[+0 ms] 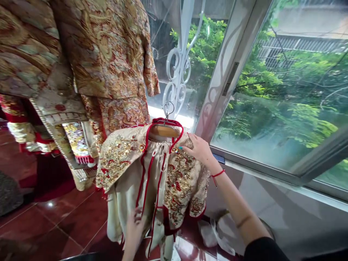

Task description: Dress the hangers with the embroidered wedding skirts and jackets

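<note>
A cream child-sized jacket (176,181) with red piping and gold and red sequin embroidery hangs on a wooden hanger (163,131). Its front parts down the middle, and a white drawstring (162,154) is tied in a bow at the neck of the pale garment (127,197) inside. At the shoulder on the right side, my right hand (200,149) holds the jacket, its thumb across the front and the fingers over the top. Low before the pale cloth is my left hand (135,221); motion blur hides what its fingers do.
Larger gold brocade jackets (108,50) hang at the upper left. A white scrolled metal grille (175,79) stands behind the hanger hook. Windows (272,101) fill the right side, with a dark flat object (219,158) on the sill. Plastic bags (209,232) lie on the tiled floor (70,221).
</note>
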`<act>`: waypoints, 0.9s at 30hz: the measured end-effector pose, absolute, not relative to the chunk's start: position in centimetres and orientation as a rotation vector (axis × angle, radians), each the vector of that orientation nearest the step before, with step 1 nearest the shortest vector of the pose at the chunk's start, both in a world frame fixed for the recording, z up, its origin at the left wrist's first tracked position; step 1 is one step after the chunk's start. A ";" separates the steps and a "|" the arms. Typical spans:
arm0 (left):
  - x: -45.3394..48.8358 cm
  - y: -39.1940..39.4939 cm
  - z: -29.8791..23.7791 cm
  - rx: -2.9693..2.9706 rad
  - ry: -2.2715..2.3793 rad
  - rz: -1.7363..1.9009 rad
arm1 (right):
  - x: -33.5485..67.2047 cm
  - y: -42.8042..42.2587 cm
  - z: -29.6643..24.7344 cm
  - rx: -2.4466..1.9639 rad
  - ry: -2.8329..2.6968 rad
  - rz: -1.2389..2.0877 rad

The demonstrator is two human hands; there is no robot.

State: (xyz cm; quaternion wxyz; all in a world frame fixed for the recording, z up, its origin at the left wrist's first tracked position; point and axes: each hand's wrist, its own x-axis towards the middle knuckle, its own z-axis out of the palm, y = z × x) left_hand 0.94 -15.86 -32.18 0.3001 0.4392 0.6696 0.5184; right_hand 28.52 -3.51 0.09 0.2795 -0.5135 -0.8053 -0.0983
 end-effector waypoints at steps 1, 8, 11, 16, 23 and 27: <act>-0.8 -15.7 -30.3 1.152 1.911 1.501 | 28.8 -3.4 0.2 -1.417 -2.192 -0.273; -10.9 -10.6 -18.1 1.888 2.267 1.528 | 28.0 -2.9 0.9 -1.643 -2.310 -0.311; -11.9 -10.6 -14.9 1.855 2.132 1.611 | 27.4 -3.4 0.9 -1.682 -2.304 -0.329; -5.1 -14.5 -12.2 1.745 1.963 1.675 | 26.4 -4.5 0.5 -1.766 -2.219 -0.346; 6.9 -14.9 -17.4 1.935 2.200 1.197 | 27.1 -3.4 0.2 -1.716 -2.208 -0.313; 8.4 -13.5 -17.8 2.004 2.277 0.980 | 27.7 -2.4 0.4 -1.649 -2.268 -0.270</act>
